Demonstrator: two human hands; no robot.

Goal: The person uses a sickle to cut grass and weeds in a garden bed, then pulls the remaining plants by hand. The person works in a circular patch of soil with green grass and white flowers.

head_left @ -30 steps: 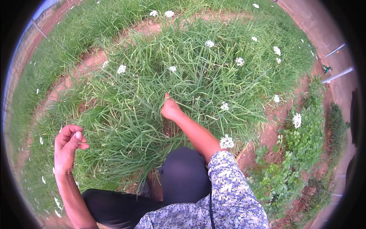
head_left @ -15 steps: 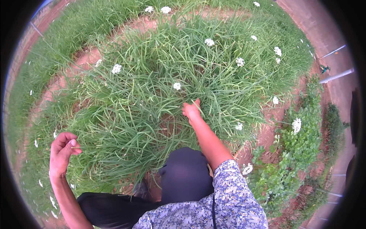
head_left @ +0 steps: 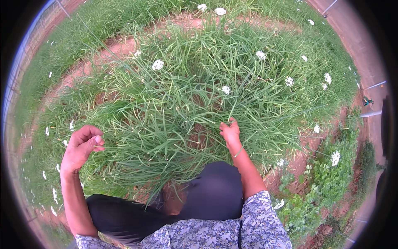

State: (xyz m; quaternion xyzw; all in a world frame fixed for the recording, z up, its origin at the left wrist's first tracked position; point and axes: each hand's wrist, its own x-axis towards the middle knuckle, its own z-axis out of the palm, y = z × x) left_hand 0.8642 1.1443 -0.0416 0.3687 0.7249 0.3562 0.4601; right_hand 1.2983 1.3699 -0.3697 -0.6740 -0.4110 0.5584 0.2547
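Observation:
A dense clump of long, narrow green leaves, like garlic chives (head_left: 166, 124), spreads in front of me. My right hand (head_left: 230, 132) reaches into its near right part. Those fingers are bent together among the blades, and what lies between them is too small to make out. One leaf blade crosses my right wrist. Off at the left side, my left hand (head_left: 84, 146) is raised above the leaves with its fingers curled and the thumb pressed in. A thin green stem (head_left: 102, 145) shows at its fingertips. A round white flower head (head_left: 225, 89) stands just beyond my right hand.
More white flower heads (head_left: 157, 64) rise on stalks around the clump. A bare reddish soil strip (head_left: 124, 45) curves behind it. Broad-leaved low plants (head_left: 327, 174) grow at the right, beside a paved path (head_left: 365, 54) with pale poles. My dark-clad knee (head_left: 215, 189) is close to the clump.
The whole view has shifted, so the plants sit further right. My right hand has drawn back slightly from the flower head toward my knee. My left hand remains raised and curled.

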